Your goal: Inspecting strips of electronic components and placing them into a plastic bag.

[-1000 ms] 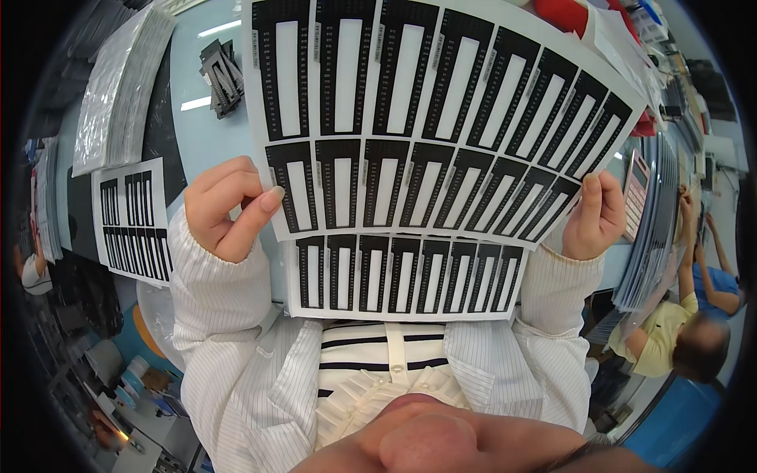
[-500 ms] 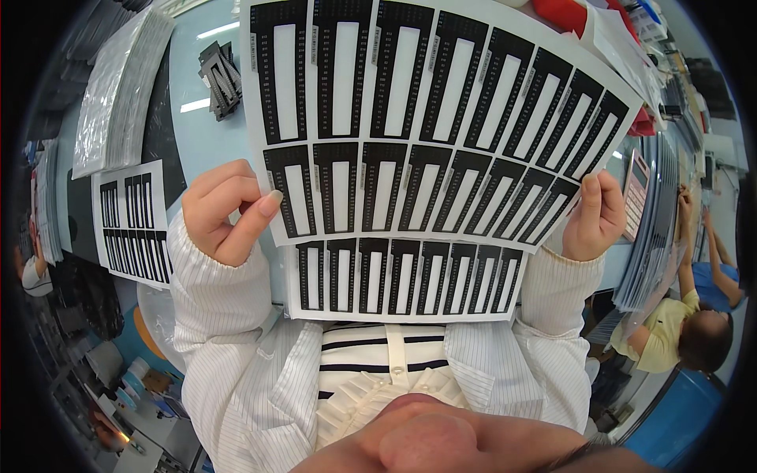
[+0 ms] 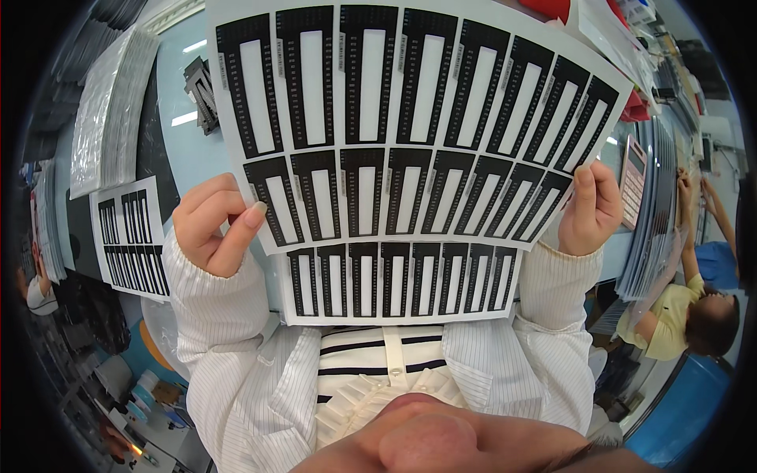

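A large white sheet of black frame-shaped labels [image 3: 400,155] is held up between my two hands, each label with a pale window in its middle. My left hand [image 3: 211,223] pinches its left edge between thumb and fingers. At the right edge, my right hand [image 3: 590,209] is closed on the same sheet, thumb on the front. Below and partly behind it lies a second sheet of similar labels [image 3: 398,319], its upper part hidden. Neither hand visibly touches that lower sheet.
A pile of small dark frames [image 3: 203,94] lies on the pale blue table [image 3: 177,71]. Far left stands a plastic-wrapped stack [image 3: 114,118], with another label sheet [image 3: 150,197] nearer. On the right are a pink calculator [image 3: 633,177], stacked panels [image 3: 653,205] and a person in yellow [image 3: 662,319].
The held sheet has shifted left and tilted slightly, its left edge lower. My left hand has moved a little left and down with it; both hands keep their hold.
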A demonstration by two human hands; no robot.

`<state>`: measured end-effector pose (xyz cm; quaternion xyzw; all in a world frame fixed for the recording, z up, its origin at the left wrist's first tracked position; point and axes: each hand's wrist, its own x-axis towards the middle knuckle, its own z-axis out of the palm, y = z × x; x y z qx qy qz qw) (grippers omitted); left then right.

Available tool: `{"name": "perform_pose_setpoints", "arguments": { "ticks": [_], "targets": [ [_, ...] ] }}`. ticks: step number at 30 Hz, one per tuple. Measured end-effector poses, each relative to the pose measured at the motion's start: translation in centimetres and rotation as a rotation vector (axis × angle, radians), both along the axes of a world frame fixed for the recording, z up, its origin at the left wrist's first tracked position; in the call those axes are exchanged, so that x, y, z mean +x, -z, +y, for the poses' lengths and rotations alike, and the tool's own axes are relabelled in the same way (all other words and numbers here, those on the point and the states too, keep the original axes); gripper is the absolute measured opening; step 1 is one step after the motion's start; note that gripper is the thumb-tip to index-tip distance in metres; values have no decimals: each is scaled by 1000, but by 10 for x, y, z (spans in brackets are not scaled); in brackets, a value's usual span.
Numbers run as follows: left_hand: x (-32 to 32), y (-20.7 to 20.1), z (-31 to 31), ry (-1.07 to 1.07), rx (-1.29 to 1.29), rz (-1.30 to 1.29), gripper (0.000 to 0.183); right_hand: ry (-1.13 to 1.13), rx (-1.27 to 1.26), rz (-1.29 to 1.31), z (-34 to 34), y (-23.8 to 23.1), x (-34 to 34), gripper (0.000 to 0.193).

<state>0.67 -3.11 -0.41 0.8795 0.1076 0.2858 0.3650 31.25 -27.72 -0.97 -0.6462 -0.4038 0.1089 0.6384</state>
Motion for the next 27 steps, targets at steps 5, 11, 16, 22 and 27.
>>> {"name": "perform_pose_setpoints", "arguments": {
  "ticks": [5, 11, 16, 22, 27],
  "targets": [
    [0, 1, 2, 10, 4, -36, 15, 88, 27, -36, 6, -3, -4, 11],
    [2, 4, 2, 13, 17, -62, 15, 84, 32, -34, 6, -4, -4, 10],
    [0, 3, 2, 4, 39, -42, 15, 84, 37, -34, 6, -4, -4, 10],
    [0, 1, 0, -8, 32, -11, 16, -17, 31, -15, -6, 2, 3, 16],
    [0, -2, -2, -28, 13, 10, 16, -29, 26, -15, -5, 1, 3, 16]
  ]
}}
